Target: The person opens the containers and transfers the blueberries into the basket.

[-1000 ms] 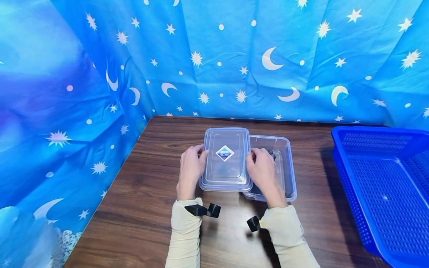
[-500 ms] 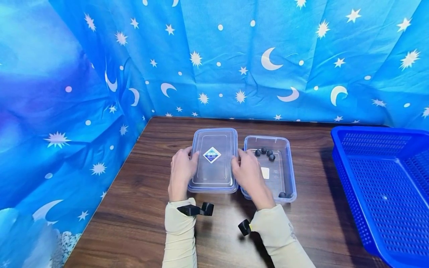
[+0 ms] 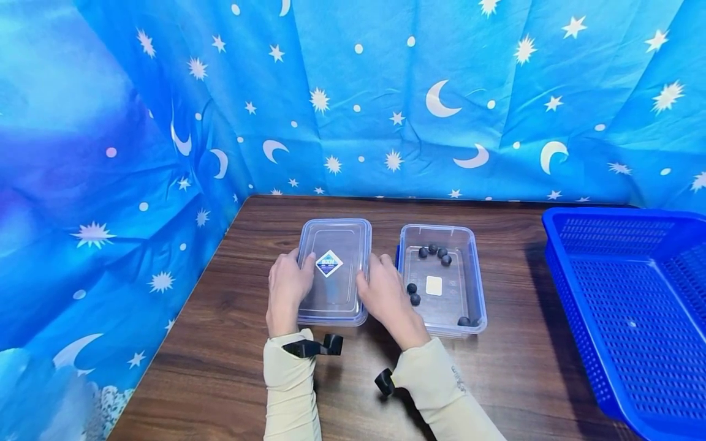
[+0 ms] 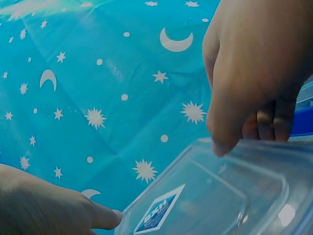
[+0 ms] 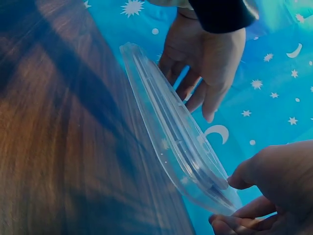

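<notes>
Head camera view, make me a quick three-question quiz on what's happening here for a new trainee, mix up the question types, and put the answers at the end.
1. True or false: the left hand and the right hand hold opposite sides of the clear plastic lid.
2. Multiple choice: what shape is the label on the lid? A) Round B) Diamond C) Oval
3. Count: how many black balls cluster near the far end of the open clear container?

Key: 1. True. 2. B. 3. Four.
</notes>
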A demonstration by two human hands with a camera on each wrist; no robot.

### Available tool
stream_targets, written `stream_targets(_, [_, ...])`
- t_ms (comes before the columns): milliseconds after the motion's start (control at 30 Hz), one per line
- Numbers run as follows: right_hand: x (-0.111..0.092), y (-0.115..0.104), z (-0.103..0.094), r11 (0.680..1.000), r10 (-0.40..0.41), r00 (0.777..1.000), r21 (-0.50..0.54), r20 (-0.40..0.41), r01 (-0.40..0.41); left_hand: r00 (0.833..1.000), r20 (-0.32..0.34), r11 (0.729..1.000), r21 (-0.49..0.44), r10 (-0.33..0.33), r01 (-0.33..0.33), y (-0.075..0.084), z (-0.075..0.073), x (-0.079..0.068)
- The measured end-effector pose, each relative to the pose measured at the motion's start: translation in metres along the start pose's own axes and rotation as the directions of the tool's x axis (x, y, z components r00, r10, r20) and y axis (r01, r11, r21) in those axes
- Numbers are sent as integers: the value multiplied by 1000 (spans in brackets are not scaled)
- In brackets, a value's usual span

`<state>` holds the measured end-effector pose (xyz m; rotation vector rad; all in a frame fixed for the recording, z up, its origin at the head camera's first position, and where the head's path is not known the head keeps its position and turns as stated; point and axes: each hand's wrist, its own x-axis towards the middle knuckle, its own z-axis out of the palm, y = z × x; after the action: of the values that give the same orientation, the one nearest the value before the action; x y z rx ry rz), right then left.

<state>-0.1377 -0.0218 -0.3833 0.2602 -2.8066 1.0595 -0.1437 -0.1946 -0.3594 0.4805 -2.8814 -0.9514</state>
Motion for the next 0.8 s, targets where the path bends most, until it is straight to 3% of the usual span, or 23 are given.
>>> stream_targets(400, [-4,-4,20,999,47,992,11,118,-49,997,46,998,16,-55,55,-3,3,0])
stream_targets(800, [-8,-4,40,997,69,983,33,172,-76,991,88,994,52,-101,97,-14,12,4])
